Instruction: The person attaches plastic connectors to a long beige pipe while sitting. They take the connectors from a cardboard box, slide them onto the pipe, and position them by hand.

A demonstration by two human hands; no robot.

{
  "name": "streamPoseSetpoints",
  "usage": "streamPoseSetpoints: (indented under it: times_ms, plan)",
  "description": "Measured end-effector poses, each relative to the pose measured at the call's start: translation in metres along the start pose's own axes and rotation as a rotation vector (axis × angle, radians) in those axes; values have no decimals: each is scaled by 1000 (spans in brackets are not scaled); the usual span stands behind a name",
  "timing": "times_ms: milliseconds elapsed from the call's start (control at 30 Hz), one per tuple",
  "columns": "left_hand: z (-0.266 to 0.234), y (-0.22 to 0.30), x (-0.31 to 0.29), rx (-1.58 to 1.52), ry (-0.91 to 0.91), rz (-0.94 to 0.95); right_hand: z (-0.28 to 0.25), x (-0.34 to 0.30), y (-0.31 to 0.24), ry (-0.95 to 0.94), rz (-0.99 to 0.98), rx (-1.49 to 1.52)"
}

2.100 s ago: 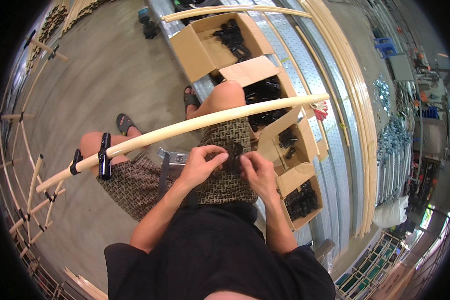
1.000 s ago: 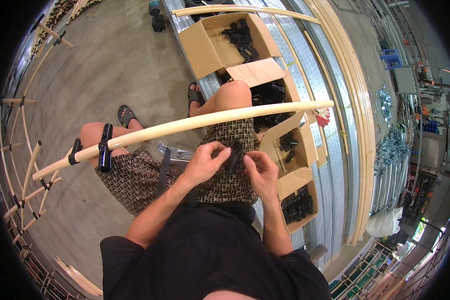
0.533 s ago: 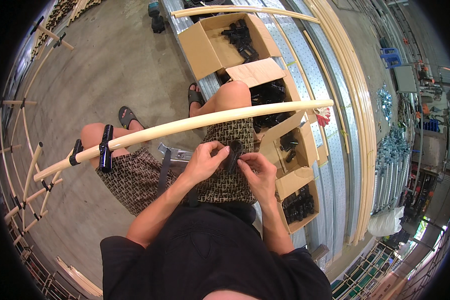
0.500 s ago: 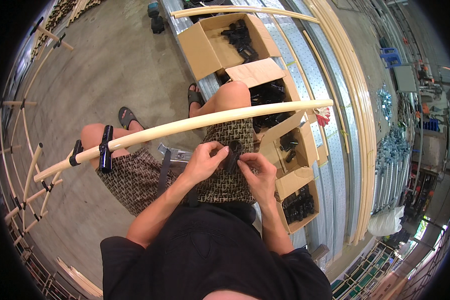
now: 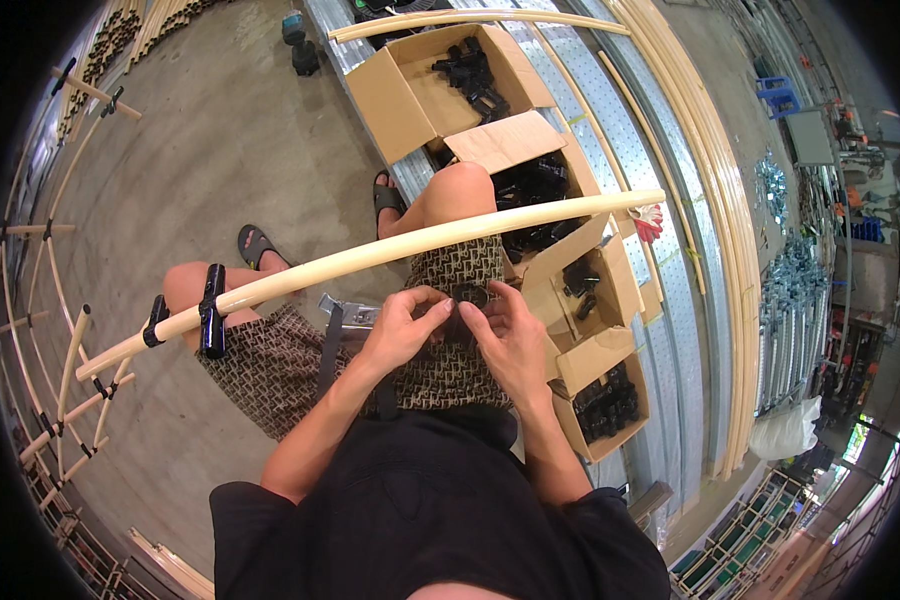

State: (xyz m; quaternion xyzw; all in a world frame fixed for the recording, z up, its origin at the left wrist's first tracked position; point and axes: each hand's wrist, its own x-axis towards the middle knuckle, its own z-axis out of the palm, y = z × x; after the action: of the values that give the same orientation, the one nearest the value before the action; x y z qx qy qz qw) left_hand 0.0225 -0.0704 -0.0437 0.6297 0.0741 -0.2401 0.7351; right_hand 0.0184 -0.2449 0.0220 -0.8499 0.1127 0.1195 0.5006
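Above my lap, my left hand (image 5: 406, 325) pinches one side of a small black pipe joint (image 5: 469, 294). My right hand (image 5: 508, 335) closes on its other side, thumb and forefinger bent round it. The fingers and dark shadow hide much of the joint's shape. Across my thighs, just beyond the hands, lies a long cream-coloured pipe (image 5: 400, 247). Two black joints are on its left part: a larger one (image 5: 212, 310) set crosswise, and a smaller one (image 5: 155, 322) closer to the end. Neither hand touches the pipe.
Open cardboard boxes (image 5: 390, 105) of black joints stand along my right, on metal planks (image 5: 670, 340). Cream pipes (image 5: 715, 200) lie beyond them. A red and white glove (image 5: 648, 224) rests near the pipe's right end. At far left stands a pipe frame (image 5: 65, 400).
My right hand has shifted its grip, its fingers now higher round the black joint. The joint has turned and shows less between my fingers. The view has tilted slightly.
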Motion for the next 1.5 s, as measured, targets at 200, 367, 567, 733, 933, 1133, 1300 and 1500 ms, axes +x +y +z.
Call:
streamPoseSetpoints:
  times_ms: [200,367,567,733,933,1133,1300,1500]
  plan:
    - [-8,-6,0,-179,-47,-43,-3,9,24,-65,16,191]
    - [-12,-6,2,-140,-79,-67,-5,4,32,-81,4,248]
    - [-11,-5,1,-281,-81,-135,-9,9,47,-17,161,515]
    - [-13,-8,1,-311,-56,-86,-3,3,33,-30,2,278]
    - [-11,-1,-3,-305,10,-30,-2,-1,32,15,1,253]
    - [-14,15,-11,-309,-39,-42,-8,-1,27,-6,49,321]
    - [-4,25,-17,-102,-83,-11,0,-7,26,34,-60,230]
    - [-2,20,-20,-24,77,164,2,-8,27,64,-114,253]
